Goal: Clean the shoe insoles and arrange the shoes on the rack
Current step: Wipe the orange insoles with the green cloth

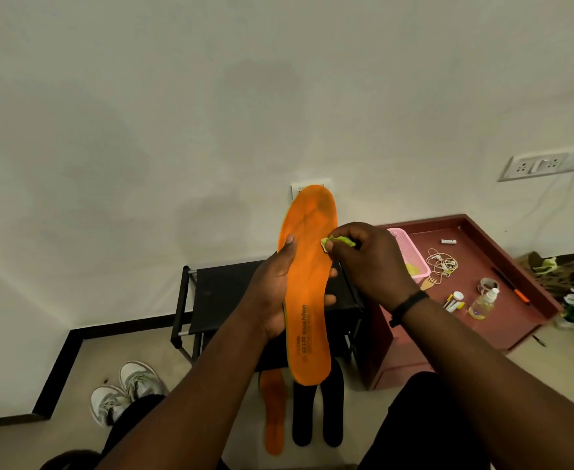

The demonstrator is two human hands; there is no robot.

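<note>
The left hand grips an orange insole upright above the black shoe rack, its thumb along the left edge and its fingers curled round behind to the right edge. The right hand pinches a small green cloth against the insole's right edge, fingers bent tight around it. On the floor below lie a second orange insole and two black insoles side by side. A pair of white sneakers sits left of them. The maroon worktop to the right carries a pink basket.
</note>
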